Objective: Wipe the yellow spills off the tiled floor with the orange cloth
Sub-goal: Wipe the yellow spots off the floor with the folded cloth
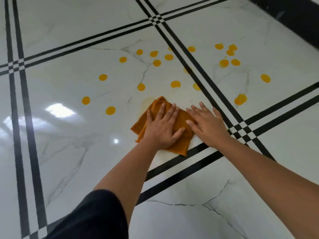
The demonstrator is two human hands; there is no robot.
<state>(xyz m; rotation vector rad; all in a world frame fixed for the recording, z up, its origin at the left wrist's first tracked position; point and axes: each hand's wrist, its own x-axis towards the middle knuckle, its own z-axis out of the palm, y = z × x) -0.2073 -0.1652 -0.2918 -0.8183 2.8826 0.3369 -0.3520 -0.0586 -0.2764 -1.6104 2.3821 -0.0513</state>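
Observation:
The orange cloth (140, 127) lies crumpled on the white marble-look tiled floor (69, 135), near the middle of the view. My left hand (162, 125) presses flat on its centre, fingers spread. My right hand (208, 125) lies flat beside it, its thumb side on the cloth's right edge and the rest on the tile. Several round yellow spills dot the floor beyond the cloth, such as one at the left (110, 110), one just ahead (175, 84) and one at the right (240, 99). A faint yellowish smear (148, 101) shows at the cloth's far corner.
Double black stripes (198, 73) cross the floor and meet in a checkered crossing (241, 130) right of my hands. A dark wall base (296, 19) runs along the far right. My dark sleeve (96, 218) fills the lower left.

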